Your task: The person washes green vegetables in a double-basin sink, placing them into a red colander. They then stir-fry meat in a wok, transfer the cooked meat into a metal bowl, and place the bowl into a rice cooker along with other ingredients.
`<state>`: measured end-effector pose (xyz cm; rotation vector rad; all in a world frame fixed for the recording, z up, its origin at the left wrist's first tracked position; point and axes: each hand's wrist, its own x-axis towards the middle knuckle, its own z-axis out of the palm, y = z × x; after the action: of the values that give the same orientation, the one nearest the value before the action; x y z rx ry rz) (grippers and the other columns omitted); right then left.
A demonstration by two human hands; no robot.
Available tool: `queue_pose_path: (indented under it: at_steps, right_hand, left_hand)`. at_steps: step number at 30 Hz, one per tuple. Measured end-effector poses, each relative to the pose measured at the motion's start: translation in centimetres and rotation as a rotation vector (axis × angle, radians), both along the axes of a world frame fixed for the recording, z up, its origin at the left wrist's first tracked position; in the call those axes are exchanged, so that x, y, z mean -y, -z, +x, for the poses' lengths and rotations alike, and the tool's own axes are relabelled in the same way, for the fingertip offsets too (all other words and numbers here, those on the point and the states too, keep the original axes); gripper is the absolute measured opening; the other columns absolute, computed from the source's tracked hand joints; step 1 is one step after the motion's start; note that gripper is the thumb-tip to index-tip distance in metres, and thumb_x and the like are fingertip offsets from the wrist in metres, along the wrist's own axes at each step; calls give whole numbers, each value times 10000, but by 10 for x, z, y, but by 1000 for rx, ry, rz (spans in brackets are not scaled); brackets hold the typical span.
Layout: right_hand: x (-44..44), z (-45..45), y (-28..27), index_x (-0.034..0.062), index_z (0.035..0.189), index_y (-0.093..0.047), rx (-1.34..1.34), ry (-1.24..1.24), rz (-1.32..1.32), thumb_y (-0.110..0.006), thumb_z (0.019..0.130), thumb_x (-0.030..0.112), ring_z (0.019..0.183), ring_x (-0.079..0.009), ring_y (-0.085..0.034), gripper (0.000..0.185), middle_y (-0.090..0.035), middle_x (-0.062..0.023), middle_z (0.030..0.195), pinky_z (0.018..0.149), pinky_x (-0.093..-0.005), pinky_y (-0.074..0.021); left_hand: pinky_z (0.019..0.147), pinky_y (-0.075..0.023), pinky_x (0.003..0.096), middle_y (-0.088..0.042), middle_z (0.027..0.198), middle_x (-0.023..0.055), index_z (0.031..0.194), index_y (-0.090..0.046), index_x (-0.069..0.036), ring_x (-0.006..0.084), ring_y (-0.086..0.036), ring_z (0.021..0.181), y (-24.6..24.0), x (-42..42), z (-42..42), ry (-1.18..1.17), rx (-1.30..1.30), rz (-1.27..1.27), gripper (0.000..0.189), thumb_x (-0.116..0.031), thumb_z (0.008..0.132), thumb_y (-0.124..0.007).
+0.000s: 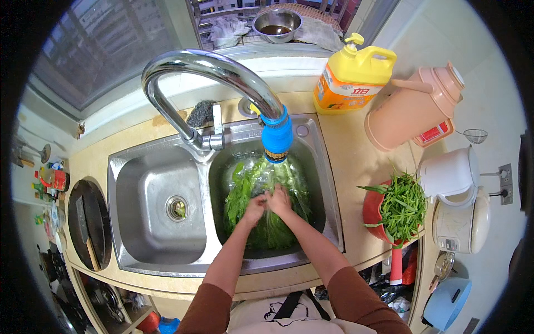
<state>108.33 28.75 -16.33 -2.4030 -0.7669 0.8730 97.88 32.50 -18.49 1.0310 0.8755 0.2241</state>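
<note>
My left hand [255, 208] and my right hand [278, 200] are close together over the right basin [319, 208] of a double stainless-steel sink. Water pours past them from a chrome gooseneck faucet [208, 60] with a blue filter nozzle [276, 135]. Leafy greens [238, 194] lie in the water around and below my hands, with pale stems towards the back. My left fingers are bent inward near the right ones. Splashing water blurs the fingertips, so whether either hand grips a stem cannot be made out.
The left basin [154, 188] has bits of green in its drain. To the right stand a red-handled pot [372, 208] heaped with cut greens, a white kettle [446, 171], a pink thermos [413, 108] and a yellow detergent jug [354, 79]. A cleaver [85, 229] rests on a dark round board [75, 208] at left.
</note>
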Motion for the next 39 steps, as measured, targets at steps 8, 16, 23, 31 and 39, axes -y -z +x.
queue_pose_path:
  at_steps: [8, 16, 23, 31, 39]
  right_hand:
    - [-59, 49, 23, -38, 676, -562, -551, 377, 285, -491, 869, 350, 457, -223, -572, 439, -602, -152, 648, 475, -347, -469]
    - [-7, 5, -3, -41, 1277, -319, -220, -156, -99, -560, 807, 414, 1118, -334, -450, 697, -404, -248, 1249, 902, -403, -392]
    - [35, -6, 11, -54, 1116, -477, -505, -4, -132, -573, 814, 194, 959, -308, -558, 403, -547, -216, 1086, 768, -392, -461]
    - [11, -56, -19, -80, 994, -498, -131, -15, -170, -507, 814, 239, 856, -405, -575, 366, -582, -287, 896, 770, -463, -449]
    - [17, -42, -45, -13, 945, -571, 101, -465, -225, -447, 834, 455, 809, -340, -607, 496, -615, -228, 824, 675, -463, -475]
  left_hand:
    - [872, -356, 266, -507, 1125, 68, 1192, -435, 40, 144, -450, 992, -48, 1, -13, 271, -113, 67, 508, -256, 822, -616]
    - [828, -418, 362, -594, 1001, 215, 1074, -543, 71, 309, -565, 931, -19, -25, -3, 191, -756, 353, 645, -474, 741, -632]
    - [872, -404, 431, -459, 1218, 225, 1232, -381, 91, 336, -489, 1071, -1, -31, -20, 249, -596, 206, 848, -519, 705, -643]
    - [824, -394, 525, -447, 1208, 220, 1241, -390, 8, 356, -480, 1052, 32, -3, -33, -151, -667, -154, 520, -267, 827, -543]
    - [715, -453, 471, -514, 1128, 204, 1131, -478, 37, 332, -532, 956, 2, -20, -57, 198, -593, -39, 489, -242, 743, -588]
